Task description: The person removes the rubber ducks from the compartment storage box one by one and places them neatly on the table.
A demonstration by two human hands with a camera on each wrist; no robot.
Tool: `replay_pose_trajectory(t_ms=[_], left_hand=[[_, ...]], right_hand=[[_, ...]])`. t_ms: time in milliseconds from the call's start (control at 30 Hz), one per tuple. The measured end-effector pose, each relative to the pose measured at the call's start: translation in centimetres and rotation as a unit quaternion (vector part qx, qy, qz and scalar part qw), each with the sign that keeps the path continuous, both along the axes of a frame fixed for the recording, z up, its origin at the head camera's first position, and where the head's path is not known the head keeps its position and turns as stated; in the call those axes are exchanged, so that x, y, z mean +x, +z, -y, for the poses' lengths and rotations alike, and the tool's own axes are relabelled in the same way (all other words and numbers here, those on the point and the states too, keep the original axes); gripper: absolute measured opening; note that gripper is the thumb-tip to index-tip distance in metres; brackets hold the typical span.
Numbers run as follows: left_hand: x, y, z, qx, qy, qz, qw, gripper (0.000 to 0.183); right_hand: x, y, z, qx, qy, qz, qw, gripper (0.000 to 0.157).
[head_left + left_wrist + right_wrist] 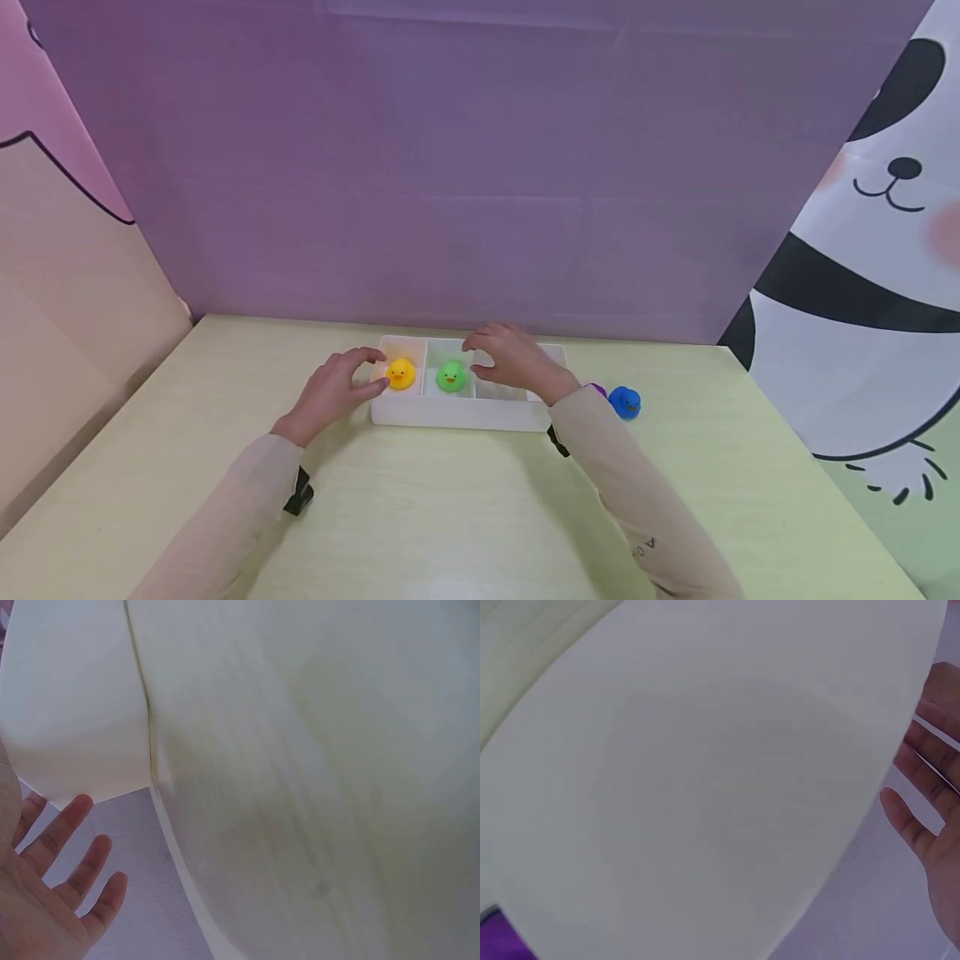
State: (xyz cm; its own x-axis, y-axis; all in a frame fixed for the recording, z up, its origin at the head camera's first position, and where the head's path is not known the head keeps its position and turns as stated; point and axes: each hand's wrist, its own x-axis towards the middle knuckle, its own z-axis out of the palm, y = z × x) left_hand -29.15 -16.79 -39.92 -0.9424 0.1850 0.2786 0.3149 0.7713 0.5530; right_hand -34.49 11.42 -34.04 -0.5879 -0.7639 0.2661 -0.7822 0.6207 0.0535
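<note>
A white divided box (459, 415) sits at the back of the table. In its leftmost compartment is a yellow toy duck (401, 373); the one beside it holds a green toy duck (451, 377). My left hand (333, 392) is at the box's left end, thumb and fingers spread apart beside the yellow duck. Over the compartments right of the green duck reaches my right hand (516, 358), with a gap between its thumb and loosely bent fingers and nothing between them. Both wrist views show the fingers relaxed near the box walls.
A blue toy duck (625, 402) stands on the table (450, 508) right of the box. Next to it a purple toy (597, 389) is mostly hidden behind the right sleeve. A purple backdrop (480, 183) rises behind the table, with a panda-print panel (862, 333) on the right.
</note>
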Motion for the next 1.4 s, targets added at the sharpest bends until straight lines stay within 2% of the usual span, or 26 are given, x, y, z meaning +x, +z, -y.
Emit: replay_pose_trajectory(t_ms=[300, 633, 867, 1100, 1400], left_hand=[[0.0, -0.1, 0.0, 0.003, 0.005, 0.003, 1.0, 0.042], [0.1, -0.1, 0.1, 0.006, -0.002, 0.0, 1.0, 0.042], [0.1, -0.1, 0.1, 0.008, -0.002, 0.008, 0.9999, 0.042], [0.1, -0.1, 0.2, 0.005, -0.005, -0.002, 1.0, 0.042], [0.3, 0.2, 0.2, -0.01, -0.008, -0.006, 0.9999, 0.043]], right_hand=[[-0.4, -0.4, 1.9, 0.007, -0.013, 0.057, 0.998, 0.029], [-0.2, -0.7, 3.3, 0.031, -0.022, 0.088, 0.995, 0.031], [-0.4, -1.2, 3.7, 0.06, -0.035, 0.079, 0.994, 0.031], [-0.5, -1.5, 4.3, 0.085, -0.049, 0.082, 0.992, 0.031], [-0.7, -1.9, 4.8, 0.09, -0.069, 0.091, 0.989, 0.025]])
